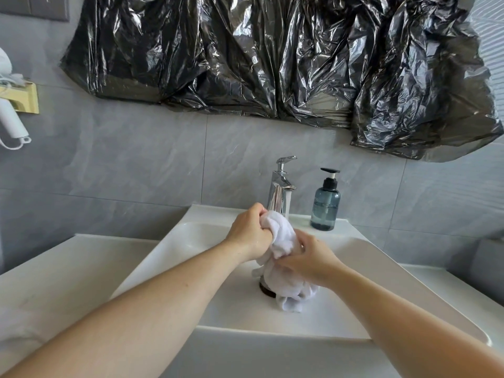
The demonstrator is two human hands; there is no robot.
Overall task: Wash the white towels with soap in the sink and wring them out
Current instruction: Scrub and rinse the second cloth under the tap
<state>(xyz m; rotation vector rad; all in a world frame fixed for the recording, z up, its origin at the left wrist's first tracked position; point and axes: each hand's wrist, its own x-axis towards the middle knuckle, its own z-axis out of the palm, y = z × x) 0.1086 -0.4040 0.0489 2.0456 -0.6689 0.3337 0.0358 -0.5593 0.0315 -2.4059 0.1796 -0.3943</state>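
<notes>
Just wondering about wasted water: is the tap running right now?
On. A thin stream of water falls from the tap spout into the sink, just behind the towel.

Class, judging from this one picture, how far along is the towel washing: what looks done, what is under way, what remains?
Done: the tap runs. Under way: the left hand and right hand each hold a grip on one white towel bunched over the sink. No lather shows, so soap from the bottle cannot be confirmed. Left: wringing out; other towels are not visible.
</notes>
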